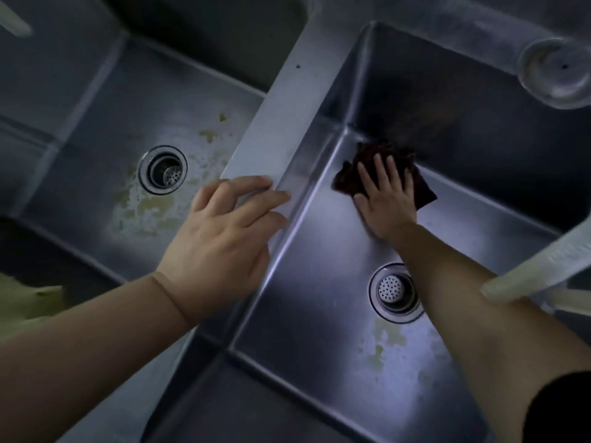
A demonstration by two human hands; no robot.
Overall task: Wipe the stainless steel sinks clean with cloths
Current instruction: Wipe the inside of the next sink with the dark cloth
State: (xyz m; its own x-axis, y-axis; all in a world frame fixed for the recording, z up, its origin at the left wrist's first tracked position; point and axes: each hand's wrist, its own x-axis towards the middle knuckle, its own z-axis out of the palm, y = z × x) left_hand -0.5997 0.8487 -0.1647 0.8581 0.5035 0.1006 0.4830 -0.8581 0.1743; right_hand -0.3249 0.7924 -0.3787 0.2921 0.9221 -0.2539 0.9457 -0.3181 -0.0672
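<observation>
Right hand point(385, 199), centre right of the frame: fingers spread flat, palm pressing a dark cloth point(388, 169) onto the floor of the right sink point(319, 314), close to the far corner where floor meets back wall. Left hand point(224, 231), centre of the frame: fingers relaxed and slightly parted, resting on the steel divider point(281, 100) between the basins, holding nothing, apparently serving as a brace. Step in hand, as judged: wiping the right basin floor. Keep the palm flat and pressure even; work from the far corner toward the drain point(395, 290) at lower centre right, overlapping each pass. Push the cloth edge into the creases along the walls, where film likely collects. Yellowish residue point(380, 343) below that drain not yet removed; expect several firm passes there, with the cloth refolded to a clean face. Left sink point(80, 123), left half of the frame: heavier yellowish staining point(144, 212) around its drain point(163, 170), untouched. Overall progress: early, as judged.
</observation>
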